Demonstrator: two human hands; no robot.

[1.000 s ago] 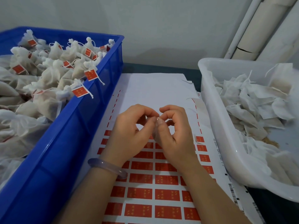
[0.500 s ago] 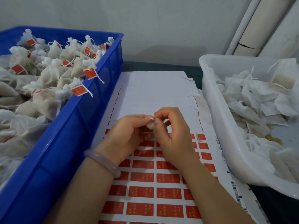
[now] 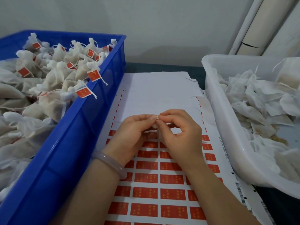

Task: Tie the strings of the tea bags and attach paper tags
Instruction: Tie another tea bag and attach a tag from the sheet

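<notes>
Red stickers cover the label sheet point(image 3: 146, 194) nearest us. Above it, left hand point(image 3: 131, 135) and right hand point(image 3: 180, 137) meet, fingertips pinching one tiny tag point(image 3: 157, 118). Beyond, tagged tea bags point(image 3: 53, 75) heap the blue crate point(image 3: 78, 143), with untagged bags point(image 3: 259, 101) in the white tub point(image 3: 215, 120).

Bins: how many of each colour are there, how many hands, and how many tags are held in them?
Blue bin: 1
White bin: 1
Hands: 2, left hand and right hand
Tag pinched between both hands: 1
Total: 5
</notes>
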